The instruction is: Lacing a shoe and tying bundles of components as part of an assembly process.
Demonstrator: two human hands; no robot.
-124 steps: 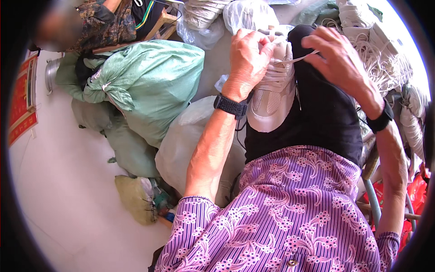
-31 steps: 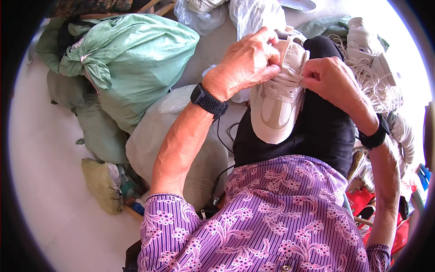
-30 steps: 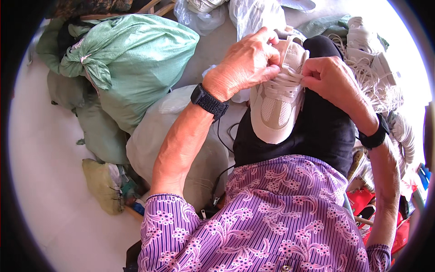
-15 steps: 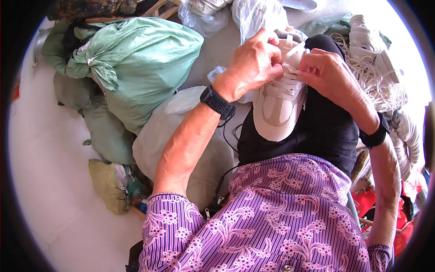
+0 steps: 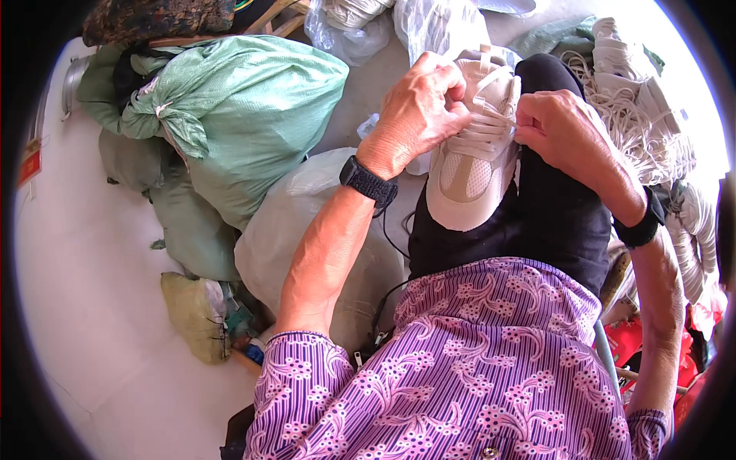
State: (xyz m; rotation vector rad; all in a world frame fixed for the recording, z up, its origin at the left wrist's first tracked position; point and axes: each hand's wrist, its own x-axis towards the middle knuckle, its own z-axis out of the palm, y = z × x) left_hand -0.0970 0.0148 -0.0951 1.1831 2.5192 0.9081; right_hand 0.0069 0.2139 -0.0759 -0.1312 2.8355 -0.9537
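A beige and white sneaker (image 5: pixel 461 201) rests on my dark-trousered thighs, toe pointing toward me. Pale flat shoelace (image 5: pixel 477 144) criss-crosses its front, and a loose loop of it rises over the tongue. My left hand (image 5: pixel 422 111) is closed in a pinch at the left edge of the lacing, thumb and forefinger together on the lace. On the opposite side, my right hand (image 5: pixel 558 126) pinches the lace at the right row of eyelets, its other fingers curled in. The exact ends of the lace are hidden behind my fingers.
Tied green sacks (image 5: pixel 257 115) and a whitish bag (image 5: pixel 318 245) stand at my left. On the right lie a heap of pale laces (image 5: pixel 640 126) and more white shoes (image 5: pixel 613 50). Clear plastic bags (image 5: pixel 437 31) are at the far side. A small yellowish sack (image 5: pixel 192 318) sits on the floor.
My hands have moved slightly apart, the right one outward to the shoe's right edge. More of the lacing shows between them, and a lace loop now lies over the tongue.
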